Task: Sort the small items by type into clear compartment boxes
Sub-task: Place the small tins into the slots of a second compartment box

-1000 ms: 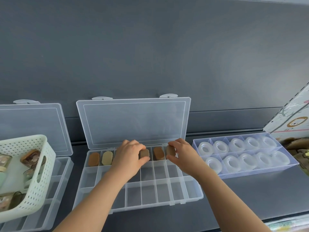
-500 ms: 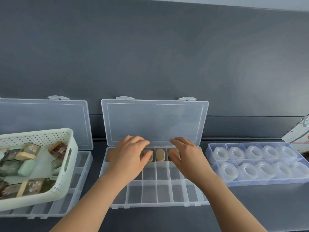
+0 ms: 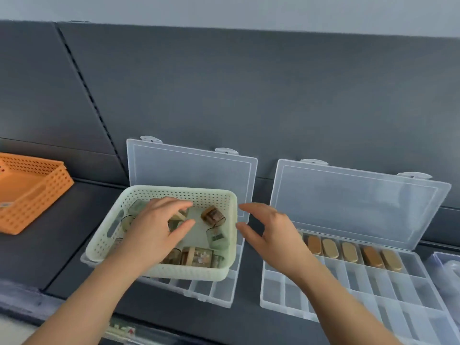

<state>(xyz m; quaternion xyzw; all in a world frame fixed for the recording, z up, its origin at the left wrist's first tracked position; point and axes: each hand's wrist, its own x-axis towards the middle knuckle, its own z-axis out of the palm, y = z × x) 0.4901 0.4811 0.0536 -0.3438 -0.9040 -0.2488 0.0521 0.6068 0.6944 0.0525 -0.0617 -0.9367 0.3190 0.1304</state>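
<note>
Left hand point(image 3: 159, 227) palm down, fingers spread, slightly curved; right hand point(image 3: 273, 235) splayed, thumb apart.

One head view: wide-angle, sits above and behind left hand point(image 3: 155, 229) and right hand point(image 3: 276, 241), faces forward-down, close range, hands mid-frame.

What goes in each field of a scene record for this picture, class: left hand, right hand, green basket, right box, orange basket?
Left hand: inside the green basket, fingers loosely spread over small items
Right hand: open, in the air beside the basket
Green basket: resting on the left clear box
Right box: lid open, at least five brown oblong pieces in back row
Orange basket: far left, apart
</note>
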